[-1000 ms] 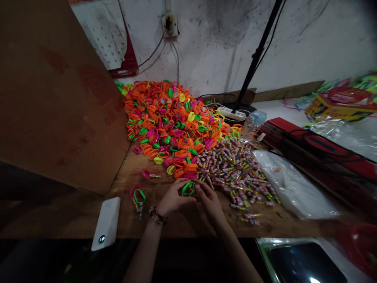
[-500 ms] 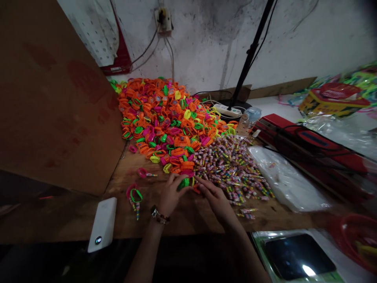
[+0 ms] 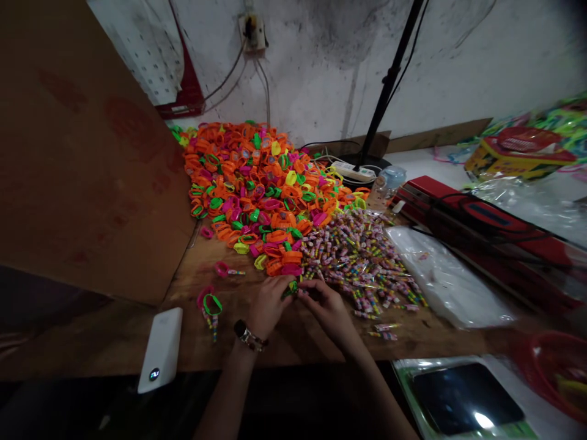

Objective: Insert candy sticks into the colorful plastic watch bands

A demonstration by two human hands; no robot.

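Observation:
In front of the heap my left hand (image 3: 266, 308) has its fingers closed around a green toy watch (image 3: 290, 288), with a bit of yellow at its top. My right hand (image 3: 329, 310) meets it from the other side, thumb and fingers pinched at the watch's edge; most of the strap is hidden by the fingers. Just beyond them rises a pile of toy watches (image 3: 257, 177) in orange, green, pink and yellow. Right of it spreads a pile of small wrapped candy rolls (image 3: 362, 263). A green toy watch (image 3: 212, 304) lies with candy rolls at the left.
A white power bank (image 3: 160, 351) sits at the table's front edge, near a tall cardboard box (image 3: 92, 153). To the right are clear plastic bags (image 3: 449, 278), a red sealing machine (image 3: 486, 226), a dark-screened tablet (image 3: 468, 397) and a red basket (image 3: 550, 373).
My right hand's fingers have curled in from a straighter reach. The green watch has turned between my hands, showing less of itself, and both hands have drawn slightly toward me.

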